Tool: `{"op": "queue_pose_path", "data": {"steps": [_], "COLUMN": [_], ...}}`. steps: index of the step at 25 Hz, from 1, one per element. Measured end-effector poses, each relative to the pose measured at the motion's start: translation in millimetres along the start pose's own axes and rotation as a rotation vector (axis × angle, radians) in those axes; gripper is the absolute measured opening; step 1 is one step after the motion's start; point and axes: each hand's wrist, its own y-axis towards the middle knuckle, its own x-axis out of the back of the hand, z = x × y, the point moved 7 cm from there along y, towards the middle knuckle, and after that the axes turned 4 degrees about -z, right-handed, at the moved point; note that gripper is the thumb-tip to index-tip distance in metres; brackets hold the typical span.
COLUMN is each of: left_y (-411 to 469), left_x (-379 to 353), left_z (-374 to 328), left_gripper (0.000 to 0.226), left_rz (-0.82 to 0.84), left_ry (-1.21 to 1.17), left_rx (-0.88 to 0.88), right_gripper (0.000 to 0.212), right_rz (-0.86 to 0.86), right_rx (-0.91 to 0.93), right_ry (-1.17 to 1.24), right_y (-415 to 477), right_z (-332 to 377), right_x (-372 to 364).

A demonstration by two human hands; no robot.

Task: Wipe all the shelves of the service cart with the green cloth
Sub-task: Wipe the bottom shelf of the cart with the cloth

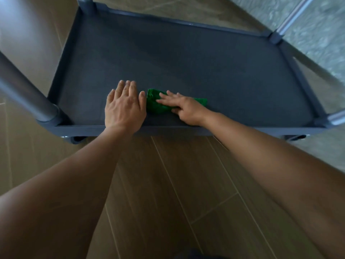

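A folded green cloth (pixel 153 103) lies on the dark grey bottom shelf (pixel 186 58) of the service cart, near the shelf's front edge. My right hand (pixel 183 108) lies flat on the cloth with straight fingers pressing it down; part of the cloth shows beyond the hand on the right. My left hand (pixel 124 107) rests flat on the shelf just left of the cloth, fingers straight, its thumb at the cloth's left edge.
Grey metal posts rise from the shelf corners: front left (pixel 24 94), back left (pixel 85 2), back right (pixel 291 17), front right (pixel 337 117). A raised rim (pixel 168 130) runs round the shelf. Castors (pixel 76 139) show under the front edge. Wood-look floor (pixel 186 184) surrounds the cart.
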Motion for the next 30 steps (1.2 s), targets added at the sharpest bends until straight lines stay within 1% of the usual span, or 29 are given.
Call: {"op": "queue_pose_path", "data": {"steps": [3, 6, 10, 15, 17, 19, 22, 25, 27, 30], "left_y": [-3, -4, 1, -5, -4, 0, -1, -2, -2, -5], "left_x": [8, 7, -2, -22, -28, -35, -48, -54, -54, -52], "left_z": [-7, -16, -35, -72, -88, -108, -127, -125, -123, -126], "left_gripper": [0.060, 0.059, 0.054, 0.056, 0.056, 0.056, 0.059, 0.065, 0.068, 0.072], "left_rz": [-0.013, -0.024, -0.005, 0.002, -0.006, -0.021, -0.022, -0.005, -0.006, -0.035], "left_ry": [0.051, 0.047, 0.015, -0.007, -0.014, -0.044, -0.055, -0.034, -0.023, -0.050], "left_rx": [-0.003, -0.023, -0.083, 0.027, 0.024, 0.020, 0.014, 0.023, 0.011, -0.001], "right_gripper": [0.067, 0.062, 0.066, 0.075, 0.075, 0.071, 0.063, 0.064, 0.065, 0.068], "right_rz": [0.052, 0.071, 0.046, 0.141, 0.173, 0.203, 0.205, 0.155, 0.117, 0.062], "right_rx": [-0.013, 0.044, 0.100, 0.260, 0.311, 0.366, 0.444, 0.521, 0.499, 0.389], "right_ry": [-0.065, -0.114, -0.031, -0.055, -0.070, -0.078, -0.069, -0.065, -0.071, -0.039], "right_y": [-7, -7, -9, -32, -43, -54, -63, -53, -36, 0], "right_z": [2, 1, -7, -26, -36, -51, -65, -69, -73, -86], "right_x": [0, 0, 1, 10, 16, 23, 35, 42, 46, 56]}}
